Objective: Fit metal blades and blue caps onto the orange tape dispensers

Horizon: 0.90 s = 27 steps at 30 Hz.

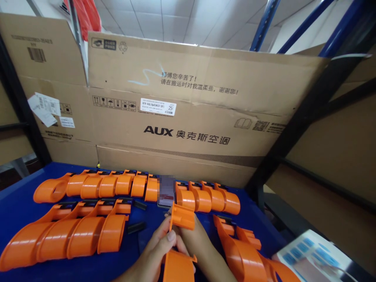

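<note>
An orange plastic part [182, 217] with a ring-shaped lower end is held upright near the bottom centre. My left hand [160, 244] is closed on its narrow middle, the thumb pressed on the front. Behind the part is my right hand [182, 237], mostly hidden by it; its fingers cannot be made out clearly. Two loose black strips, one lower [136, 227] and one upper [140, 205], lie left of my hands. Just beyond the hands, a phone-like device [166, 192] rests on the blue surface [152, 214].
Several orange parts with black strips stand in a back row [107, 186], at front left [85, 237] and at right [243, 254]. A white device with blue keys [314, 250] sits at lower right. Cardboard [188, 117] rises behind, beside a dark rack post [282, 141].
</note>
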Each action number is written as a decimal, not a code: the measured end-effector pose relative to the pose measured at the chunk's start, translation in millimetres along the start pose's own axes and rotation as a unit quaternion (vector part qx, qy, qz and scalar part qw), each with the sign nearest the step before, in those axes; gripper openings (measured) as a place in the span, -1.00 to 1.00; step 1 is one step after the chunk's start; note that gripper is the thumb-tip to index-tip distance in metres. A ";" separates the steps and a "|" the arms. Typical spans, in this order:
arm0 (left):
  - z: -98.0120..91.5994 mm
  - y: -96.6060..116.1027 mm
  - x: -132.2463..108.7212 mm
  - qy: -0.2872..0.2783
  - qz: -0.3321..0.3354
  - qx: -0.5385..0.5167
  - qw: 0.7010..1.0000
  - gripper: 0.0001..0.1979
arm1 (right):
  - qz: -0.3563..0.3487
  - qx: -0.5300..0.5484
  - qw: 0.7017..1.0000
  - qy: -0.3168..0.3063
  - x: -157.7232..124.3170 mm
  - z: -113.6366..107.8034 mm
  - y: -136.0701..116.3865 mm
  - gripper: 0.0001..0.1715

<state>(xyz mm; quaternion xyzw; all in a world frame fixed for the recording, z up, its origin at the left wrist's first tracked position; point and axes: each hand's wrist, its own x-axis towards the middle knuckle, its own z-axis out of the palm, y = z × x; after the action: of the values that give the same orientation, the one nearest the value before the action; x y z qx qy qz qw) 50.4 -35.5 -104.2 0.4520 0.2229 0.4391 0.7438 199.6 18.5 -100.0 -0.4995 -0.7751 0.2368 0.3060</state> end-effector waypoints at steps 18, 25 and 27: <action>-4.0 -1.7 4.5 0.009 0.016 -0.003 1.000 -0.46 | -0.004 -0.018 0.998 -0.057 -6.3 6.6 -2.1 -0.78; -2.8 1.2 7.1 -0.006 0.021 0.005 1.000 -0.46 | -0.008 -0.024 0.998 -0.062 -3.4 5.6 -1.1 -0.82; -2.7 1.2 7.2 -0.002 0.031 0.003 1.000 -0.47 | -0.010 -0.028 0.998 -0.060 -2.2 5.2 -0.3 -0.81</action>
<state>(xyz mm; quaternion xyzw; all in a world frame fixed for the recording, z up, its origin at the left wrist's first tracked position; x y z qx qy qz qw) 51.6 -27.9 -104.0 0.4622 0.2086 0.4603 0.7286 196.4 16.1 -104.0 -0.4853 -0.8033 0.2415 0.2468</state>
